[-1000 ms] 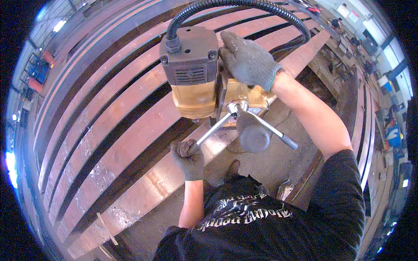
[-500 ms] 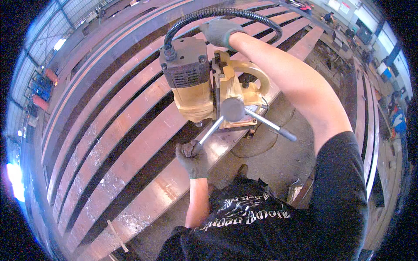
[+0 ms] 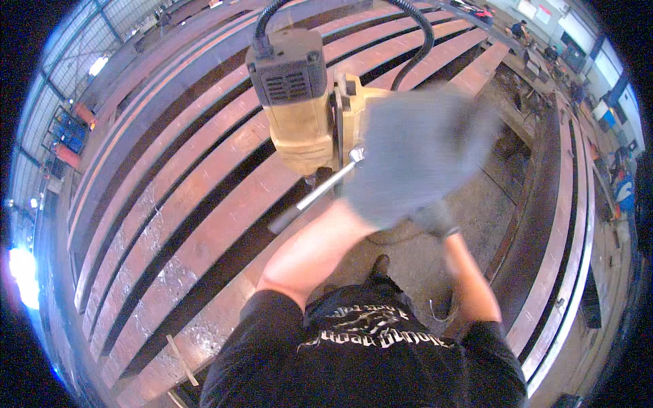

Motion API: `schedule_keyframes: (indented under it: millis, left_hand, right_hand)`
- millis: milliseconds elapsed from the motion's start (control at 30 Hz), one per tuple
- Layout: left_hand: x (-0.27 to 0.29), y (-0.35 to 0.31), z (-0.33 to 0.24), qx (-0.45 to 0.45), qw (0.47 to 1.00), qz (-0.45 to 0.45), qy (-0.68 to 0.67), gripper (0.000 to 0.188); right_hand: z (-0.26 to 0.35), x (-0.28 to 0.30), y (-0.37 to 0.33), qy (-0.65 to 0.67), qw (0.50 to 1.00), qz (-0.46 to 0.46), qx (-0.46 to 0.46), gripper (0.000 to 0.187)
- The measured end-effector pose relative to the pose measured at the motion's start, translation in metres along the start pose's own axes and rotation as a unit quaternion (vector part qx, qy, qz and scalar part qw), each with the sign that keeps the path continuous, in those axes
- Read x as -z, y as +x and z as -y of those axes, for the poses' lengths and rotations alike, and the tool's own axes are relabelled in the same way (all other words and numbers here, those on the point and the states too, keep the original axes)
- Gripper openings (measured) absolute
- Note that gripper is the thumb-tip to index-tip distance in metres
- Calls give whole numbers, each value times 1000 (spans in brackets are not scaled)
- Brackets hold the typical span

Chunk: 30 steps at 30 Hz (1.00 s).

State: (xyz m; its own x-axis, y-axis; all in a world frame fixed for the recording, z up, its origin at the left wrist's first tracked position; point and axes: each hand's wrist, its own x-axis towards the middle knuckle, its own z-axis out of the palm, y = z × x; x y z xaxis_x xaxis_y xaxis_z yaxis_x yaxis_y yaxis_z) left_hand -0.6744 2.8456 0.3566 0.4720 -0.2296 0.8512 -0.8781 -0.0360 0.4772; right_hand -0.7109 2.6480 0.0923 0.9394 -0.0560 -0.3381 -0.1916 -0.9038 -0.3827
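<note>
A magnetic drill with a dark motor top and a gold body stands upright on a steel bar. My left hand, in a grey glove, is raised in front of the drill's right side and smeared by motion. It hides the drill's rear handle, its base and most of the feed lever hub. One feed lever with a dark grip slants down to the left, with no hand on it. My right hand, also gloved, is lower and partly behind the left one. Its fingers do not show.
Long rusty steel bars lie side by side with dark gaps between them. A black corrugated hose loops from the drill's top. More steel bars stand at the right. A person is far off at upper right.
My left hand has let go of the feed lever and swung up and right across the drill. My right hand has come down from the hose toward me. The feed levers have turned.
</note>
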Motion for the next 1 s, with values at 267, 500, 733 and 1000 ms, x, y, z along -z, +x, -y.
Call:
schedule_keyframes:
  millis: [267, 500, 733, 1000]
  left_hand:
    - [-181, -96, 47, -114, 928, 312, 171, 39]
    - [5, 0, -3, -26, 992, 88, 84, 39]
    - [169, -183, 69, 274, 921, -126, 248, 22]
    - [-10, -342, 137, 496, 852, 151, -75, 49]
  right_hand:
    - [139, -157, 27, 620, 781, -18, 75, 35]
    - [2, -20, -21, 108, 953, -271, 79, 23]
    - [141, 175, -121, 25, 865, -480, 145, 13]
    - [353, 63, -31, -304, 708, -310, 557, 11]
